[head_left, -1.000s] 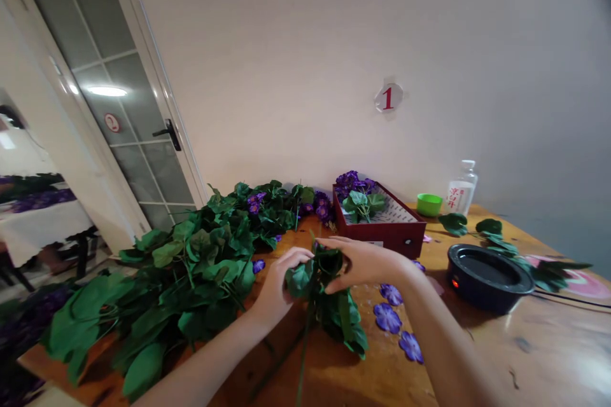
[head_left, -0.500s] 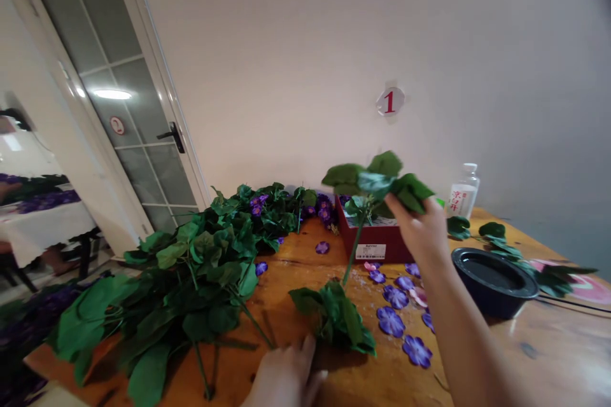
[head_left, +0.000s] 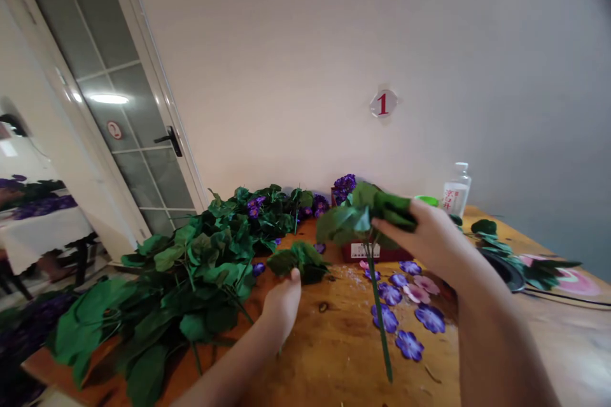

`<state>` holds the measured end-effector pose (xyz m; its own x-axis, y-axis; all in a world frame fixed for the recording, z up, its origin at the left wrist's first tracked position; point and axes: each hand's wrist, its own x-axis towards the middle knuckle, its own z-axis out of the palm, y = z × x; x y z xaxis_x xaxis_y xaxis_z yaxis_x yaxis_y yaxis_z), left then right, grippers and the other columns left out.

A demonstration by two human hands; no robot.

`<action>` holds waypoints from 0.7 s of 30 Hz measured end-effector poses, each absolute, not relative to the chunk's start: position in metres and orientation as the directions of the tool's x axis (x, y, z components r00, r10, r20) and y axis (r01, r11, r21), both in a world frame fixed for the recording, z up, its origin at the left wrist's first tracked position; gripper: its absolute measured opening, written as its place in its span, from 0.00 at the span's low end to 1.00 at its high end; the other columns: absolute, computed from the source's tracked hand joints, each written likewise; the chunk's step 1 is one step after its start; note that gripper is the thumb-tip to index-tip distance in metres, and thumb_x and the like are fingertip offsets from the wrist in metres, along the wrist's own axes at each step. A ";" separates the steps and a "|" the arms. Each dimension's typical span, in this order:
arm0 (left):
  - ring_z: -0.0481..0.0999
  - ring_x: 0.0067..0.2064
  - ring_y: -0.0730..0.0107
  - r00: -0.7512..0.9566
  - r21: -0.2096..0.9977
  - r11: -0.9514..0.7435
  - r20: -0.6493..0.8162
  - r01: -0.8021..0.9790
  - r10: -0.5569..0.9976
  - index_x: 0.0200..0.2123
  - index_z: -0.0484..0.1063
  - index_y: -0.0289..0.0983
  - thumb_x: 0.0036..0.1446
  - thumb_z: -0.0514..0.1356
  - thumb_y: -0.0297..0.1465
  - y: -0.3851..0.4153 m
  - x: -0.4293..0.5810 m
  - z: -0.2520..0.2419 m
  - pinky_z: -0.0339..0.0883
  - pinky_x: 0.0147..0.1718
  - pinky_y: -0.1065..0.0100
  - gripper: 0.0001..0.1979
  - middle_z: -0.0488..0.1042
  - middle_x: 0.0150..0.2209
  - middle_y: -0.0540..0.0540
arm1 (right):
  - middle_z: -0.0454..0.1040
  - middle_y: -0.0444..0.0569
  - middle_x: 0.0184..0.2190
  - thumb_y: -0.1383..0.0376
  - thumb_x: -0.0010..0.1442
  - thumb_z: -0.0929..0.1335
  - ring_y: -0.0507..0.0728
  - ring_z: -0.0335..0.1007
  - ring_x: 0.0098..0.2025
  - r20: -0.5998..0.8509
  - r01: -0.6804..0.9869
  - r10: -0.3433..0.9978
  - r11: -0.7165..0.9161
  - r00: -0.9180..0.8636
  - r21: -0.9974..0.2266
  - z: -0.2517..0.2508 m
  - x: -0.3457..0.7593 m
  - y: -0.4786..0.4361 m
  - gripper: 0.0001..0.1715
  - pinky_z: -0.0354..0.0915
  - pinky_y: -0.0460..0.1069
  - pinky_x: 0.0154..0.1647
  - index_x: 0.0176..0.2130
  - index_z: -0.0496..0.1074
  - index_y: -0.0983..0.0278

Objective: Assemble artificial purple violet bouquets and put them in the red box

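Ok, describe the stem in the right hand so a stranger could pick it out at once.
On the wooden table, find the purple petals. Above them, the right hand holds a leafy stem by its leaves, its bare green end pointing down; unlike the big leaf pile, it is raised, not lying flat.

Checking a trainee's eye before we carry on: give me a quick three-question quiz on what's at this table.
1. Which hand holds the artificial leafy stem?
2. True or false: loose purple flower heads lie on the wooden table.
3. What colour is the box behind the raised leaves: red, blue or white?

Key: 1. The right hand. 2. True. 3. Red.
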<state>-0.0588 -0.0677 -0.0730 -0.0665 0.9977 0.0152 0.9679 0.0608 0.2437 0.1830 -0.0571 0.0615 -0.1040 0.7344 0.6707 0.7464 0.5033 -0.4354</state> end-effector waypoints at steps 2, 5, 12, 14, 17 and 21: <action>0.72 0.48 0.46 -0.039 0.337 0.022 0.043 0.941 0.998 0.53 0.63 0.27 0.62 0.45 0.31 -0.062 -0.061 -0.058 0.64 0.43 0.54 0.20 0.71 0.44 0.25 | 0.72 0.48 0.26 0.60 0.52 0.67 0.55 0.68 0.28 0.523 0.823 0.825 0.441 -0.215 -0.357 0.057 0.174 -0.059 0.10 0.60 0.47 0.28 0.27 0.70 0.65; 0.76 0.41 0.56 0.126 0.518 -0.106 -0.002 0.849 0.992 0.47 0.67 0.33 0.64 0.36 0.43 -0.070 -0.055 -0.037 0.67 0.37 0.61 0.27 0.75 0.40 0.34 | 0.73 0.51 0.30 0.61 0.52 0.67 0.57 0.69 0.32 0.429 0.890 0.880 0.348 -0.201 -0.296 0.047 0.158 -0.057 0.09 0.60 0.48 0.30 0.29 0.71 0.65; 0.76 0.24 0.68 0.481 0.978 -0.003 -0.100 0.208 0.871 0.36 0.63 0.34 0.49 0.56 0.53 -0.086 -0.032 -0.047 0.66 0.24 0.70 0.27 0.76 0.27 0.42 | 0.74 0.53 0.34 0.61 0.51 0.70 0.59 0.71 0.35 0.409 0.818 0.844 0.486 -0.348 -0.307 0.039 0.131 -0.054 0.10 0.63 0.50 0.31 0.33 0.72 0.65; 0.73 0.21 0.71 0.402 0.981 0.002 -0.080 0.192 0.912 0.35 0.62 0.35 0.51 0.52 0.54 -0.087 -0.040 -0.058 0.64 0.21 0.71 0.26 0.74 0.26 0.45 | 0.75 0.48 0.32 0.58 0.53 0.69 0.54 0.71 0.32 0.424 0.691 0.794 0.597 -0.436 -0.408 0.045 0.143 -0.056 0.12 0.64 0.47 0.30 0.36 0.73 0.61; 0.67 0.17 0.76 0.358 0.952 -0.078 -0.034 0.295 0.933 0.38 0.63 0.35 0.58 0.44 0.51 -0.093 -0.059 -0.070 0.58 0.16 0.74 0.24 0.73 0.24 0.48 | 0.72 0.45 0.23 0.52 0.57 0.65 0.51 0.68 0.23 0.593 0.431 0.791 0.592 -0.150 -0.681 0.056 0.175 -0.055 0.19 0.61 0.44 0.20 0.40 0.71 0.63; 0.73 0.32 0.71 0.502 0.689 -0.381 0.028 0.617 0.864 0.34 0.68 0.36 0.63 0.43 0.37 -0.109 -0.073 -0.077 0.65 0.33 0.70 0.17 0.73 0.31 0.45 | 0.72 0.47 0.24 0.53 0.53 0.68 0.49 0.67 0.22 0.620 0.338 0.739 0.531 0.264 -0.777 0.061 0.208 -0.049 0.17 0.60 0.41 0.17 0.33 0.71 0.65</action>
<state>-0.0732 -0.1086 -0.0774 0.5022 0.8643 0.0280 0.6172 -0.3808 0.6885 0.2084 -0.0487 0.0612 0.2641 0.7392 0.6196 0.3377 0.5309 -0.7773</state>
